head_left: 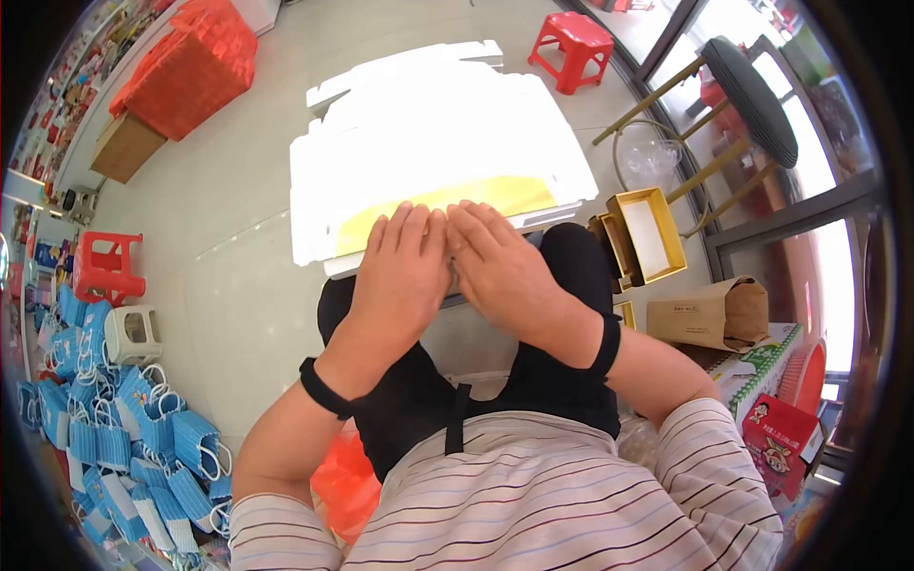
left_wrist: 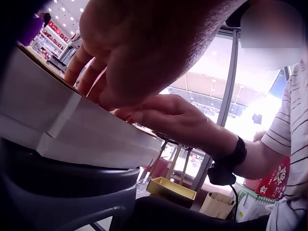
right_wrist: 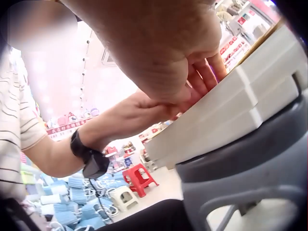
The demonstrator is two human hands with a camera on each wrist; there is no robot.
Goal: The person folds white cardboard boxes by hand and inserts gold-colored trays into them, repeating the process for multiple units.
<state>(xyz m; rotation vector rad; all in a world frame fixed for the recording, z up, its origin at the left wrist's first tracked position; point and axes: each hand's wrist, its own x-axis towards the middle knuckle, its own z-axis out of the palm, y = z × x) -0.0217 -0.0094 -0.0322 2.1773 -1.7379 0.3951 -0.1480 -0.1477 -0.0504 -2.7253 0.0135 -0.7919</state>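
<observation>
A flat white cardboard piece, glaringly bright in the head view, lies before the person's knees with a yellow band along its near part. Side by side at that near edge are my left hand and my right hand. Their fingers are extended and rest on the cardboard, with the thumbs close together. Both wrist views show the cardboard's pale side wall above a grey plastic stool. In these views the fingertips reach over its upper edge, partly hidden behind it.
Blue-and-white bags are heaped at the left, near a red stool and a white stool. To the right stand an open yellow box and a brown paper bag. Another red stool is farther off.
</observation>
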